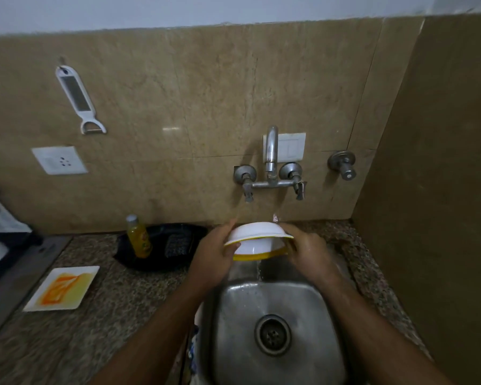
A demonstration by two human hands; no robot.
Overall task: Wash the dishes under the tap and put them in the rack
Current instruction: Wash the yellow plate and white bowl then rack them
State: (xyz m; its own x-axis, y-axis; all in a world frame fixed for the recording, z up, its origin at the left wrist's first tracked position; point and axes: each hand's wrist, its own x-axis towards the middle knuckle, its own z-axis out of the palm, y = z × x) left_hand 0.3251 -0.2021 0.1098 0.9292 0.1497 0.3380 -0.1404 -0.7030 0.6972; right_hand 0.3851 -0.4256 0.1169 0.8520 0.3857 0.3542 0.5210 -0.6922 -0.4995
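The bowl (257,240) is held up over the far end of the sink (275,323), right below the tap (271,154), with a thin stream of water running off its lower edge into the basin. It is a round, shallow bowl of smooth white plastic or melamine with a yellow rim band, tilted so its mouth faces down and toward the person, its flat base turned up and away. The left hand (215,252) grasps the left edge, thumb on the outer wall; the right hand (307,250) is closed on the right edge, fingers wrapped behind it. The bowl lies between the hands, both equally near, its wide axis running left to right across the sink.

No rack is clearly in view, so I judge the coming move depends on which side it stands; something dark at the far left edge of the bench (109,315) may be it, but I cannot tell.

The sink is dull stainless steel, wet, with a round drain (272,335). The bench is speckled granite. On it to the left lie a square white plate (63,288) smeared with orange, still unwashed by the look of it, and a black tray (161,247) holding a yellow soap bottle (139,237) and a dark scrubber (178,243).
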